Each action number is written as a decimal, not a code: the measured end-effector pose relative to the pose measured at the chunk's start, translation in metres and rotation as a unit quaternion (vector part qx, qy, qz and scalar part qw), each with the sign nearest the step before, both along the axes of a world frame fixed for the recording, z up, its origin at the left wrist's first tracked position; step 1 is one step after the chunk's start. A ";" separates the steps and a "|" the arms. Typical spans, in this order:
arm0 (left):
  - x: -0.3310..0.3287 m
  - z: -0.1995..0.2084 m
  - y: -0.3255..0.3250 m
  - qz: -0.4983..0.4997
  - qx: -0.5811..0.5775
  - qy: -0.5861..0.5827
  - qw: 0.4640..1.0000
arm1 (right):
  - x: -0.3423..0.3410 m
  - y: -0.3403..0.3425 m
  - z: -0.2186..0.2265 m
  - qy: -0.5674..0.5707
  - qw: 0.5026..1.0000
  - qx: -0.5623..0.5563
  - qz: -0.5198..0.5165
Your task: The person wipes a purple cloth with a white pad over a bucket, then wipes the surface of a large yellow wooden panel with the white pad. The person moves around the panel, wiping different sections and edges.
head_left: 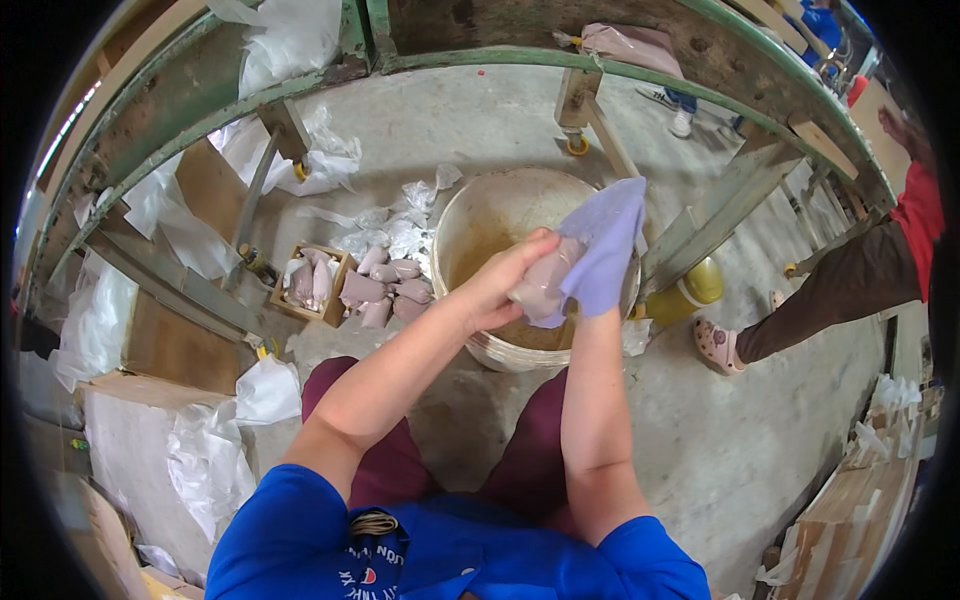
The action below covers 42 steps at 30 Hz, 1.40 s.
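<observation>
Over the bucket, my left hand (507,277) is closed around a plump, mauve-filled clear plastic bag (548,280). A lavender cloth (612,235) drapes over my right hand (598,314) and lies against the right side of that bag. The cloth hides most of the right hand's fingers, but they appear wrapped in it. Beneath both hands stands a large white bucket (453,230) with a brownish, stained inside. On the floor left of the bucket lies a pile of similar mauve bags (378,285). Beside the pile, a small open box (334,313) holds several more.
Crumpled plastic film (400,222) lies behind the pile. A green-edged frame on castors (577,143) curves around the far side, with another mauve bag (632,48) on it. A yellow-green container (700,285) is right of the bucket, near a co-worker's leg (830,300).
</observation>
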State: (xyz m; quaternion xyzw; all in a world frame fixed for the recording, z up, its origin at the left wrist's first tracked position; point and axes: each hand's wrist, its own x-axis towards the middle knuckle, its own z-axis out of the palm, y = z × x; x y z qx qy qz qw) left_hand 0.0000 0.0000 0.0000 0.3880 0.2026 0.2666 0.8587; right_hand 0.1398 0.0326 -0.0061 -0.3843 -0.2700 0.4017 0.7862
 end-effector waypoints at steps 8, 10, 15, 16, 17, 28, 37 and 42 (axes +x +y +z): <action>-0.009 0.029 0.007 0.036 -0.038 -0.098 0.994 | 0.043 -0.031 0.032 -0.120 0.972 0.092 0.182; -0.013 0.034 0.007 0.113 0.028 0.031 0.993 | 0.033 -0.035 0.046 -0.150 0.975 0.091 0.138; -0.023 0.030 0.007 0.304 0.553 0.234 0.739 | -0.012 -0.053 0.061 -0.677 0.713 0.118 -0.138; -0.021 0.030 0.006 0.292 0.570 0.228 0.733 | -0.010 -0.052 0.057 -0.674 0.715 0.152 -0.105; -0.019 0.031 0.006 0.280 0.587 0.222 0.727 | -0.012 -0.051 0.053 -0.670 0.715 0.186 -0.072; -0.015 0.012 0.008 0.342 0.640 0.222 0.651 | -0.017 -0.043 0.040 -0.647 0.753 0.039 -0.114; -0.005 0.008 0.012 0.359 0.563 0.198 0.717 | -0.017 -0.021 0.004 -0.200 0.979 -0.006 0.029; -0.010 0.008 0.025 0.285 0.094 -0.090 0.950 | 0.008 -0.010 0.009 -0.219 0.972 0.026 0.076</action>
